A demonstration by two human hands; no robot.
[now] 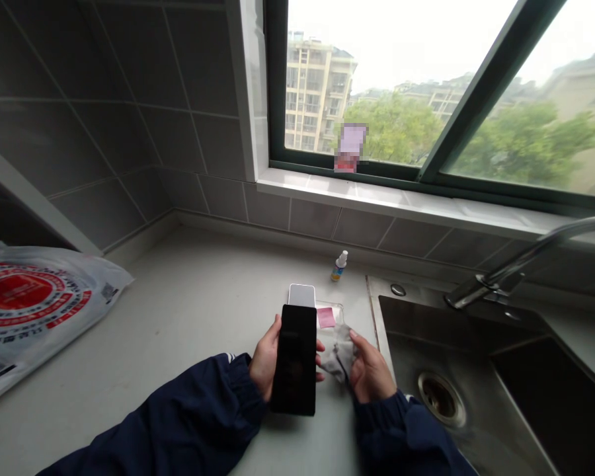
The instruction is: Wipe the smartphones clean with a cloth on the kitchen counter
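Note:
My left hand [264, 360] is wrapped round a black smartphone [294, 360], its dark screen facing me and its fingertips showing at the right edge. Pinched in my right hand [371, 369] is a crumpled grey cloth [338, 357], close beside the phone. Behind the phone lies a white, rounded-corner device [302, 295], partly covered by it. A pink square of paper [326, 317] rests on what looks like a clear case or tray [338, 308]. Farther back stands a small spray bottle [340, 266] with a white top.
To the right, a steel sink [411, 317] with a drain [441, 398] and a chrome faucet [486, 281] is set in the white counter [178, 317]. A printed plastic bag [34, 304] lies at the left. Beyond the counter are a tiled wall and a window sill [377, 192].

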